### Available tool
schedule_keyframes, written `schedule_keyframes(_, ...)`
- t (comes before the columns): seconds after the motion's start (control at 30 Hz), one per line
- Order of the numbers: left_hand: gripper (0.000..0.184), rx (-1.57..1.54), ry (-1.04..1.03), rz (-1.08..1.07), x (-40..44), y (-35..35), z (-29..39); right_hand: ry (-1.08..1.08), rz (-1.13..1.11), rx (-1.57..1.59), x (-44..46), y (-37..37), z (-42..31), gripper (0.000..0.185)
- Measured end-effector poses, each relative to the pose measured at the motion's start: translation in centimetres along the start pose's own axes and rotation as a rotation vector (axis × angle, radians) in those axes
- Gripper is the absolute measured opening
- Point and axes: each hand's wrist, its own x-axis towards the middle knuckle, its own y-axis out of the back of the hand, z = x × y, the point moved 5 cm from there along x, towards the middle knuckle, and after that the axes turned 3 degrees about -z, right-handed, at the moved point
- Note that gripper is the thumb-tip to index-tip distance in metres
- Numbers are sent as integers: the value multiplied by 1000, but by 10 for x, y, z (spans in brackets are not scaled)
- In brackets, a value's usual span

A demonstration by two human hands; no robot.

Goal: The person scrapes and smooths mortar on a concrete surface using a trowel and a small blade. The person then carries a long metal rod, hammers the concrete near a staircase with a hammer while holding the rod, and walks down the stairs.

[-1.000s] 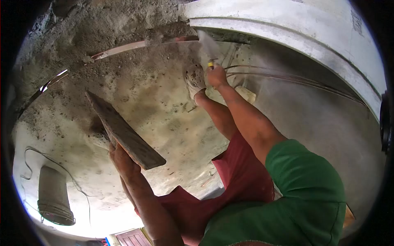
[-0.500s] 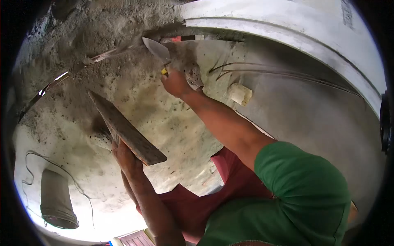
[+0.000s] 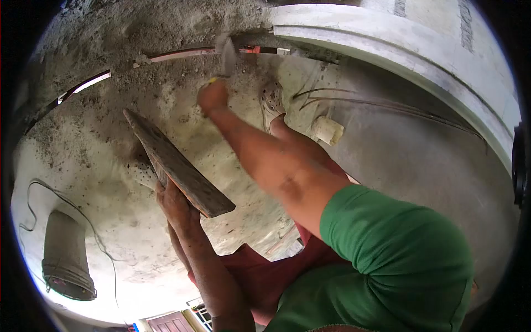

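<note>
My right hand (image 3: 213,97) is closed round the yellow handle of a pointed trowel (image 3: 225,58). The blade is smeared by motion and lies in front of the rough grey mortar (image 3: 166,25) at the foot of the wall. Lower down, my left hand (image 3: 180,207) grips a mortar board (image 3: 180,163) from beneath. Grey mortar coats this tilted board, and an orange edge shows near my fingers. Its handle is hidden. A long reddish strip (image 3: 185,53) runs along the base of the mortar, behind the trowel.
A bucket (image 3: 66,252) lies at the lower left beside a loose cable (image 3: 83,213). To the right are a pale container (image 3: 327,130) and thin rods or cables (image 3: 381,102). My perforated shoes (image 3: 272,99) stand on the stained floor. A white ledge (image 3: 387,41) curves across the upper right.
My right hand and the trowel have swung; the hand is further left and higher, and the blade now points upward. The mortar board has shifted slightly right as the view moved.
</note>
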Motion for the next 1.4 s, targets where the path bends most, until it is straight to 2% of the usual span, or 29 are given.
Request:
schedule_keyframes(0.13, 30, -9, -43, -32, 4, 14, 0, 152, 19, 70, -43, -10, 9, 39)
schedule_keyframes(0.2, 29, -23, -60, -76, 6, 15, 0, 232, -267, -76, -43, 20, 18, 43)
schedule_keyframes(0.27, 29, 104, -77, -54, 4, 19, 2, 341, -212, -262, -29, 43, 48, 45)
schedule_keyframes(0.33, 29, 122, -90, -45, -3, 12, 8, 291, 111, -199, 13, 57, 92, 36)
schedule_keyframes(0.37, 29, 100, -100, -48, -7, 6, 10, 295, 106, -198, 41, 47, 101, 36)
schedule_keyframes(0.47, 30, -31, -51, 39, -11, 4, 6, 25, -23, 52, 140, 9, 114, 30)
schedule_keyframes(0.53, 31, -22, -59, 36, -14, 5, 7, -66, -80, 133, 140, -20, 106, 29)
schedule_keyframes(0.6, 32, -16, -58, 32, -14, 11, 7, 152, -99, -280, 94, -62, 36, 38)
schedule_keyframes(0.67, 35, 119, -82, -36, -10, 15, 8, 70, -47, -68, 19, -42, -21, 38)
schedule_keyframes(0.7, 35, 118, -85, -36, -10, 14, 6, -117, 10, 351, -26, -26, -31, 34)
schedule_keyframes(0.73, 35, 40, -95, 3, -10, 13, 5, -111, 8, 353, -36, -26, -29, 34)
schedule_keyframes(0.8, 35, -40, -100, 45, -10, 14, 1, 146, -58, 73, -41, -26, -22, 25)
schedule_keyframes(0.83, 34, -42, -103, 40, -9, 14, 0, 147, -59, 70, -31, -25, -3, 25)
schedule_keyframes(0.87, 34, -46, -108, 35, -8, 13, 2, 371, -175, -124, -18, -29, 9, 22)
schedule_keyframes(0.93, 33, -37, -96, 43, -9, 13, 8, 664, -349, -428, -17, -7, 11, 29)
schedule_keyframes(1.0, 31, -46, -94, 32, -7, 19, 9, 640, -343, -525, -7, 48, 15, 43)
schedule_keyframes(1.03, 31, -49, -95, 38, -8, 19, 13, 547, -287, -510, 2, 72, 23, 44)
schedule_keyframes(1.1, 29, -97, -89, 25, -11, 15, 22, 581, -132, -699, 20, 111, 31, 50)
schedule_keyframes(1.2, 27, -92, -79, 59, -7, 27, 24, 656, -130, -713, 60, 145, 48, 58)
schedule_keyframes(1.23, 27, -98, -81, 62, -5, 32, 25, 728, -92, -732, 66, 152, 40, 57)
schedule_keyframes(1.3, 45, -27, -69, 2, -2, 39, 25, 805, -57, -751, 74, 147, 22, 56)
schedule_keyframes(1.37, 45, -24, -59, 71, -4, 36, 30, 602, -165, -735, 82, 123, 1, 57)
schedule_keyframes(1.4, 44, -16, -45, 134, -4, 36, 31, 610, -173, -734, 94, 103, 9, 57)
